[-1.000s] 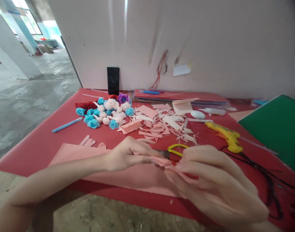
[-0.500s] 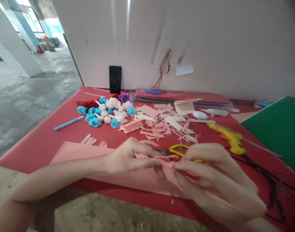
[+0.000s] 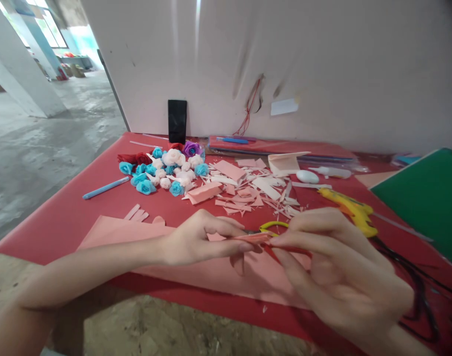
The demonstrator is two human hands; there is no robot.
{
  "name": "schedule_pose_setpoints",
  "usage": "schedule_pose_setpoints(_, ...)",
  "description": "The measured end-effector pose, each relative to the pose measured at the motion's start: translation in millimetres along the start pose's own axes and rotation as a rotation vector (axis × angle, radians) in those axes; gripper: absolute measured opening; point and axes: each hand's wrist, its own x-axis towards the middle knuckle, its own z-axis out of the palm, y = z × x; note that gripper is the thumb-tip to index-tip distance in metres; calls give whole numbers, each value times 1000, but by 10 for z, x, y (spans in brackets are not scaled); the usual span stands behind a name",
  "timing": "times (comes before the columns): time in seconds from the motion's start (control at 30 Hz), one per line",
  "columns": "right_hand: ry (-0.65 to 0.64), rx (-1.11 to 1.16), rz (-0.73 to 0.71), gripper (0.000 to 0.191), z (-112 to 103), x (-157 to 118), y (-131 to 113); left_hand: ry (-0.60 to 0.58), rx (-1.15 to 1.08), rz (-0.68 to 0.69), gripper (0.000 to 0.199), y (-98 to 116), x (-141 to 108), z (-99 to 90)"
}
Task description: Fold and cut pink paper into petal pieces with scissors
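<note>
Between my two hands is a small folded piece of pink paper (image 3: pixel 256 238). My left hand (image 3: pixel 207 238) pinches it from the left, thumb below and fingers behind. From the right, my right hand (image 3: pixel 337 267) grips its other end between thumb and forefinger. Scissors with yellow and red handles (image 3: pixel 273 225) lie just behind the paper, partly hidden by my fingers. A large pink paper sheet (image 3: pixel 118 237) spreads under both hands. Short pink strips (image 3: pixel 137 213) lie at its far left edge.
Paper scraps (image 3: pixel 248 193) are heaped behind my hands. Blue, white, red and purple paper flowers (image 3: pixel 174 159) cluster to their left. A yellow glue gun (image 3: pixel 353 212) with a black cord is at the right, near a green board (image 3: pixel 426 207). A black phone (image 3: pixel 177 121) leans on the wall.
The pink piece has been pressed flatter and turned more level. My left thumb has slid rightward along it, and my right hand's fingers have shifted slightly.
</note>
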Motion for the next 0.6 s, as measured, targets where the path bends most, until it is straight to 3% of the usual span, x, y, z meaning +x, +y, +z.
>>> schedule_pose_setpoints(0.2, 39, 22, 43, 29, 17, 3, 6, -8, -14, -32, 21, 22, -9, 13)
schedule_pose_setpoints(0.3, -55, 122, 187, 31, 17, -3, 5, -13, -45, -43, 22, 25, -11, 18)
schedule_pose_setpoints(0.4, -170, 283, 293, 19, 32, 6, 4, -18, -63, -46, 20, 24, -11, 24)
schedule_pose_setpoints(0.6, -205, 403, 380, 8, 56, 41, 7, -18, -38, -92, 21, 37, -20, 25)
